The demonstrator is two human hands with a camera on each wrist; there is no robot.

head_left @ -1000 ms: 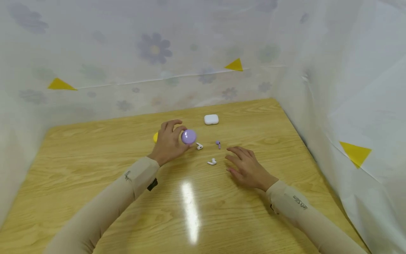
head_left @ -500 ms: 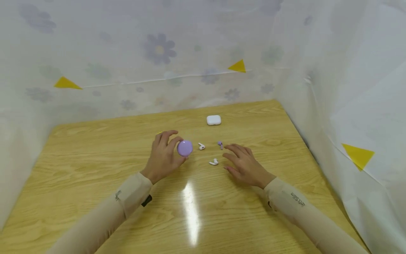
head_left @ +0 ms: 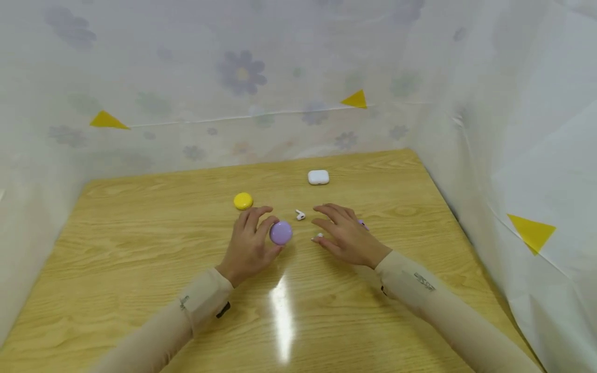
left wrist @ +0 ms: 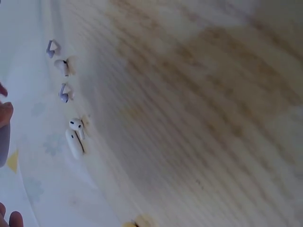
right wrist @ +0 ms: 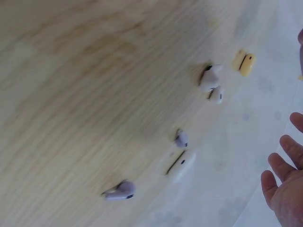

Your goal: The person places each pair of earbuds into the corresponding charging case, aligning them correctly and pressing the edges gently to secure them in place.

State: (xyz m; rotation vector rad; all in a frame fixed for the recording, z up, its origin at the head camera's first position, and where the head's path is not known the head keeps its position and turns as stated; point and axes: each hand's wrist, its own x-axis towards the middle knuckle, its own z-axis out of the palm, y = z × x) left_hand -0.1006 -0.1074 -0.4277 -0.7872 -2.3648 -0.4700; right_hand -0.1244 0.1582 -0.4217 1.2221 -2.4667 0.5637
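In the head view my left hand holds a round purple earbud case between thumb and fingers, over the table. My right hand hovers to its right, fingers spread and holding nothing. By its thumb is a white earbud, partly covered; another white earbud lies between the hands. A purple earbud peeks out behind the right hand. The right wrist view shows that hand apart from the earbuds, with two purple earbuds visible, one nearer and one farther.
A white earbud case lies near the table's back edge. A round yellow case sits beyond my left hand. Pale flowered sheeting hangs behind the wooden table and along its right side.
My left hand has brought the purple case nearer to me, uncovering the yellow case. My right hand has moved left over the earbuds, covering one purple earbud while another shows behind it.
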